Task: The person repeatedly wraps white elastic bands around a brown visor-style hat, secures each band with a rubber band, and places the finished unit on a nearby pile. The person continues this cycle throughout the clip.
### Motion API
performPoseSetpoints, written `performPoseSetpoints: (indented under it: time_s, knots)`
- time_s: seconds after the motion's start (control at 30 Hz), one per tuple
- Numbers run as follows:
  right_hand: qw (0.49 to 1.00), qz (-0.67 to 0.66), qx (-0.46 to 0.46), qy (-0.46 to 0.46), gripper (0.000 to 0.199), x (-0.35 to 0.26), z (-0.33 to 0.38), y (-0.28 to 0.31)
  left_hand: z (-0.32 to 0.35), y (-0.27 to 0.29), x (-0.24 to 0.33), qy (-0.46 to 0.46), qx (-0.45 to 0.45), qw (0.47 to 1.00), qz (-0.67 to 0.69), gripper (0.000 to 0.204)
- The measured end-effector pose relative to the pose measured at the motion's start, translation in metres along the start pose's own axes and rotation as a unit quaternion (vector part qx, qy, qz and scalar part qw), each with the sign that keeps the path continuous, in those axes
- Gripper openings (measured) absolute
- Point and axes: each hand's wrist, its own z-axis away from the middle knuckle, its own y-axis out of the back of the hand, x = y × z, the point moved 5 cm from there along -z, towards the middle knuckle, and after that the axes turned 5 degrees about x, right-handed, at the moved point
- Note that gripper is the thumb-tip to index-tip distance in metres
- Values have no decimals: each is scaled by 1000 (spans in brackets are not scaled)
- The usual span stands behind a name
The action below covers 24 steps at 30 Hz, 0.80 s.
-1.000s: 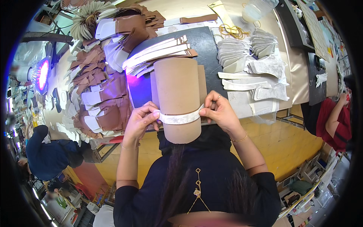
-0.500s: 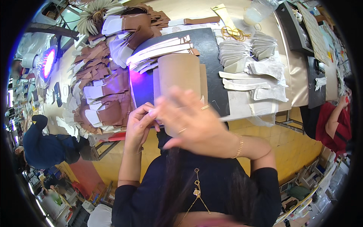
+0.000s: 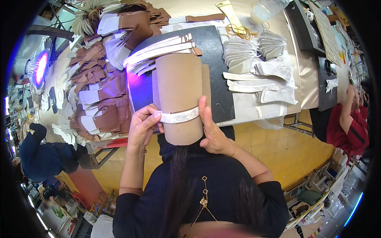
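I see both hands up on a tan cardboard tube point(image 3: 179, 95) held just over the near edge of a black mat point(image 3: 216, 63). My left hand point(image 3: 143, 125) is curled, thumb and fingertips pinching the left end of a white strip point(image 3: 178, 116) that wraps across the tube's lower part. My right hand point(image 3: 212, 131) is mostly open, palm and straight fingers pressed flat against the tube's right side over the strip's other end. Behind the tube, long white and brown strips point(image 3: 158, 49) lie fanned on the mat. Stacks of white cut pieces point(image 3: 254, 59) sit loose on the table point(image 3: 301, 79) to the right, brown and white pieces point(image 3: 99, 99) heaped to the left. Only container I can spot is a clear plastic bottle point(image 3: 268, 10) at the far edge; contents, cannot tell. Another person in a red sleeve point(image 3: 351, 127) is far right.
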Motion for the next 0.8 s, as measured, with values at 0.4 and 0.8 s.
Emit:
performPoseSetpoints:
  time_s: [0.4, 0.8]
  knots:
    - [979, 159, 102, -79, 39, 8, -17, 101, -7, -36, 65, -115, -180, 976, -48, 19]
    - [900, 428, 41, -72, 25, 27, -22, 118, -105, 35, 100, -120, 63, 990, -38, 22]
